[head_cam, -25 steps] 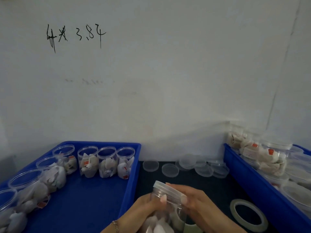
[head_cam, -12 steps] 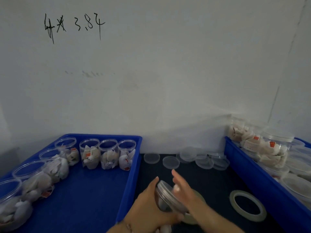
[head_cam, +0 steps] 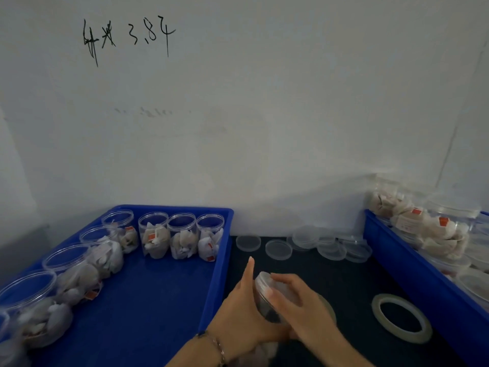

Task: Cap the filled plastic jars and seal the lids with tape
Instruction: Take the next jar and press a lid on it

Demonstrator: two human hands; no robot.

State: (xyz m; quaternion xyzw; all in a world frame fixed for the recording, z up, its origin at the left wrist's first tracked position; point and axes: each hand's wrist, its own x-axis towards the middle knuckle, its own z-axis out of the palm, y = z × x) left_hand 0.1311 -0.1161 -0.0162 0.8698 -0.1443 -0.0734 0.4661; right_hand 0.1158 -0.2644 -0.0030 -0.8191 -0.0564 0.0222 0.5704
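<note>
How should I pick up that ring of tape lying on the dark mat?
The tape roll lies flat on the dark mat, hole facing up, with nothing on top. Probably best to come straight down from above, put fingers into the hole and thumb on the outer edge, and pinch the near band. The blue bin stands close on its right, so reaching from the left looks easier.

Jar (head_cam: pixel 267 303) body hidden between hands; lower part cut off by bottom edge, blurred.

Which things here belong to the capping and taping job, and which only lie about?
Job: jar in hands, left hand, right hand, tape roll, loose lids, open filled jars.

Lying about: blue tray, wall writing.
</note>
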